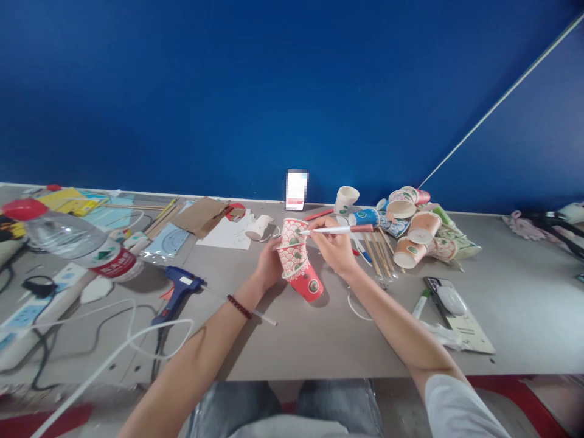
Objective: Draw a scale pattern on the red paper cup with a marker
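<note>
A chain of red paper cups (294, 260), joined one to another in a bent line, stands over the table in front of me. My left hand (270, 261) is closed around the left side of the upper cups; some of its fingers are hidden behind them. In my right hand (335, 246) a marker pen (340, 230) with a white barrel and reddish-brown end is pinched, lying almost level. Its tip points at the top cup's patterned side, and I cannot tell whether it touches.
A blue glue gun (177, 292) and a large plastic bottle (82, 240) lie to the left. Several paper cups (413, 228), wooden sticks (378, 252) and a phone (442, 292) are on the right. A lit screen (296, 190) leans on the blue wall.
</note>
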The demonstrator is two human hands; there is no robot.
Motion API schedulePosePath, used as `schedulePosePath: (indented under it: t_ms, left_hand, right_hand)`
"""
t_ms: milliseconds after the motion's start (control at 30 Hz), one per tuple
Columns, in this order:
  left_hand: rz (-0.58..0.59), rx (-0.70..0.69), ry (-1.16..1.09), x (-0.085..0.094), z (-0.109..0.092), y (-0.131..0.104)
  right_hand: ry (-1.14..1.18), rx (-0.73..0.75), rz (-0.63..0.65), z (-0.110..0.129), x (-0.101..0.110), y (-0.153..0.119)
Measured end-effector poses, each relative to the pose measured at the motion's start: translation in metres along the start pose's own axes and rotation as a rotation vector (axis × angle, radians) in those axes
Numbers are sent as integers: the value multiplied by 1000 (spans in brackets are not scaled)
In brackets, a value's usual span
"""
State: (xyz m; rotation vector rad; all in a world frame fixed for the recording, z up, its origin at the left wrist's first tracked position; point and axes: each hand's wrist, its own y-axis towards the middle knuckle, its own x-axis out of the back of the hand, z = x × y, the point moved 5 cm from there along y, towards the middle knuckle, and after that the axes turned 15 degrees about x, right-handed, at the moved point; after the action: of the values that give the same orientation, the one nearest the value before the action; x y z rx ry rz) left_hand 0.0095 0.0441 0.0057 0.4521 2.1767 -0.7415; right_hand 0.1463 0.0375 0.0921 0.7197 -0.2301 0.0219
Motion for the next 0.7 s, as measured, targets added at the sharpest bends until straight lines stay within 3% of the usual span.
schedulePosePath:
  t_ms: [233,700]
  left_hand:
    - [-66,35,24,5,2,5]
    - [-69,65,-21,11,3,6]
  right_hand:
    - [-20,-39,12,5,-2,-1]
    - [-50,25,35,0,-1,2]
